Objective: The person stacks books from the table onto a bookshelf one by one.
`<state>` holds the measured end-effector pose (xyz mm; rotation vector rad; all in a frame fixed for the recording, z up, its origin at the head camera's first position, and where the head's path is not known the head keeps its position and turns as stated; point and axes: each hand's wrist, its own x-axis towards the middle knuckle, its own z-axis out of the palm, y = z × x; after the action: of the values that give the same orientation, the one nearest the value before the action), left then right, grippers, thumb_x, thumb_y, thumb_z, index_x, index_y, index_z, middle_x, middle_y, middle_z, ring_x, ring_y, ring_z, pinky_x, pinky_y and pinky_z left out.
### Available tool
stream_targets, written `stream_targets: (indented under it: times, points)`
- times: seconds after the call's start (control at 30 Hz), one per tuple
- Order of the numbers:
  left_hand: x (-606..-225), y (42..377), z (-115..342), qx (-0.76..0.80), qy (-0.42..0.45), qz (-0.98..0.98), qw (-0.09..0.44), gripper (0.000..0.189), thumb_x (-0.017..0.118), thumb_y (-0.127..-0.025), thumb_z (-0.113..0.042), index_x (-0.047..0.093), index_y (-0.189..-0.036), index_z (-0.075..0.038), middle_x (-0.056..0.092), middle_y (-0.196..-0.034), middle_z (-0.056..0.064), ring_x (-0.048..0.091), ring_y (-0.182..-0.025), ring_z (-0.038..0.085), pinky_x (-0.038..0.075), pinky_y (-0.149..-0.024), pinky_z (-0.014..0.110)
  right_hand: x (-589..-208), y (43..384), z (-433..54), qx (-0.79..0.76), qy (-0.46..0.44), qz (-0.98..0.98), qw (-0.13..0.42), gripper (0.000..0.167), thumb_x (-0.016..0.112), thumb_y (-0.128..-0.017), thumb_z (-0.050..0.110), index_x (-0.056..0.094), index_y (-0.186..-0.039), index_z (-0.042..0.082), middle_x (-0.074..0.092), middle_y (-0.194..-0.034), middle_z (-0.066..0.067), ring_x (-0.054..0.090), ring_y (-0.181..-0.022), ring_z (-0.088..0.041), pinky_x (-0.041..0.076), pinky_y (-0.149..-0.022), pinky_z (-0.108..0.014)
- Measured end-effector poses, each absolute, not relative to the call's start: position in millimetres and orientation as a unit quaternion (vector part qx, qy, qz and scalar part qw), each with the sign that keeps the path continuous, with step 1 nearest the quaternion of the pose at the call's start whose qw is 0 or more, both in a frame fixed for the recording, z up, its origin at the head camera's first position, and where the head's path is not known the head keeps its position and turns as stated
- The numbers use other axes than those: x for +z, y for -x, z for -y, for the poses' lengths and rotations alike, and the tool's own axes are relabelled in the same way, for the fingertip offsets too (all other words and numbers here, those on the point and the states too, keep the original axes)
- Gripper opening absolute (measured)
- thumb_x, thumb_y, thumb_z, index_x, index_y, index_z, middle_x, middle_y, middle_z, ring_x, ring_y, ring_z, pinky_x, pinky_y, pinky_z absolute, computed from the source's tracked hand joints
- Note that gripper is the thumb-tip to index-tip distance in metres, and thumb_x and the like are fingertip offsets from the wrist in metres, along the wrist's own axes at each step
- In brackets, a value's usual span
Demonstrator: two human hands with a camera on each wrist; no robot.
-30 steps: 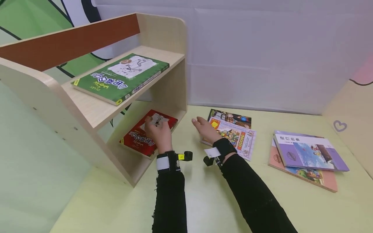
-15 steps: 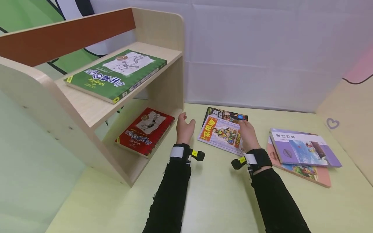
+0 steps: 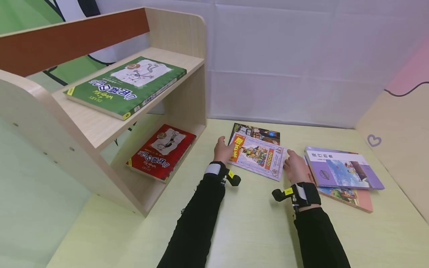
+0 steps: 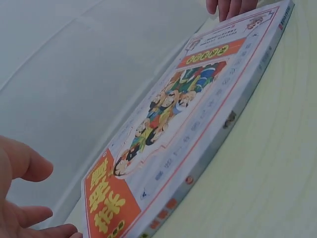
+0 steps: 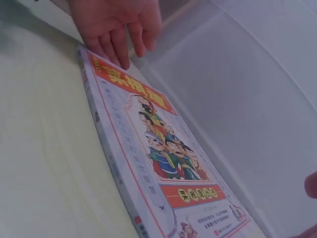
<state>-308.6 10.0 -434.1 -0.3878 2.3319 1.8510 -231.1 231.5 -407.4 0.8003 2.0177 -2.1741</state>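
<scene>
A lilac-bordered cartoon book lies flat on the table, overlapping a dark-covered book behind it. My left hand is at the lilac book's left end. Its thumb and fingers are spread apart beside the orange title block in the left wrist view. At the opposite end is my right hand, fingertips right by the edge. The right wrist view shows the cover between both hands, with the left fingers reaching down at the far end and only bits of the right hand at the frame's side.
A wooden shelf unit stands at left, with a green book on its upper board and a red book below. A purple book lies on a pink one at right. A pale wall closes the back.
My left hand has left the red book on the lower shelf and moved right to the lilac book. My right hand has shifted from over that book to its right end.
</scene>
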Motion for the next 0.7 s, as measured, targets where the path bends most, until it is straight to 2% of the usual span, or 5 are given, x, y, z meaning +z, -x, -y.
stream_targets:
  times: [0.13, 0.27, 0.47, 0.6, 0.7]
  points:
    - [-432.6, 307.2, -16.6, 0.623, 0.135, -0.767, 0.069, 0.062, 0.057, -0.096, -0.021, 0.029, -0.150, -0.011, 0.038, -0.150, 0.013, 0.042, -0.131, 0.029, 0.036, -0.109, 0.046, -401.2, 237.0, -231.8, -0.764, -0.314, -0.561, 0.048, 0.065, 0.034, -0.104, 0.034, 0.002, -0.156, 0.014, -0.006, -0.162, -0.008, 0.010, -0.147, -0.017, 0.021, -0.115, -0.026]
    - [-427.1, 304.7, -18.7, 0.631, 0.152, -0.758, 0.062, 0.061, 0.057, -0.095, -0.021, 0.031, -0.149, -0.010, 0.040, -0.149, 0.013, 0.045, -0.129, 0.030, 0.038, -0.108, 0.046, -396.9, 241.4, -231.3, -0.758, -0.315, -0.568, 0.062, 0.068, 0.038, -0.103, 0.033, 0.003, -0.156, 0.010, 0.004, -0.163, -0.008, 0.018, -0.144, -0.015, 0.022, -0.115, -0.026]
    - [-426.9, 300.2, -13.4, 0.620, 0.197, -0.759, 0.042, 0.051, 0.059, -0.095, -0.022, 0.043, -0.140, -0.004, 0.052, -0.136, 0.016, 0.053, -0.120, 0.029, 0.043, -0.102, 0.043, -397.9, 243.7, -237.4, -0.789, -0.328, -0.514, 0.075, 0.070, 0.045, -0.102, 0.030, 0.005, -0.157, 0.012, 0.021, -0.156, -0.009, 0.035, -0.129, -0.014, 0.036, -0.106, -0.024]
    - [-431.4, 298.7, -11.7, 0.618, 0.210, -0.756, 0.052, 0.049, 0.062, -0.094, -0.023, 0.048, -0.136, -0.003, 0.056, -0.129, 0.015, 0.055, -0.112, 0.028, 0.046, -0.098, 0.040, -402.4, 241.9, -245.7, -0.800, -0.320, -0.496, 0.107, 0.071, 0.044, -0.102, 0.031, 0.003, -0.156, 0.012, 0.024, -0.154, -0.006, 0.039, -0.123, -0.011, 0.040, -0.100, -0.023]
    - [-433.9, 297.4, -13.1, 0.630, 0.199, -0.747, 0.066, 0.050, 0.063, -0.093, -0.024, 0.048, -0.137, -0.003, 0.056, -0.127, 0.015, 0.056, -0.107, 0.028, 0.050, -0.093, 0.038, -405.9, 239.5, -248.6, -0.801, -0.315, -0.493, 0.128, 0.064, 0.041, -0.103, 0.033, 0.010, -0.156, 0.015, 0.031, -0.148, -0.002, 0.043, -0.120, -0.010, 0.044, -0.095, -0.024]
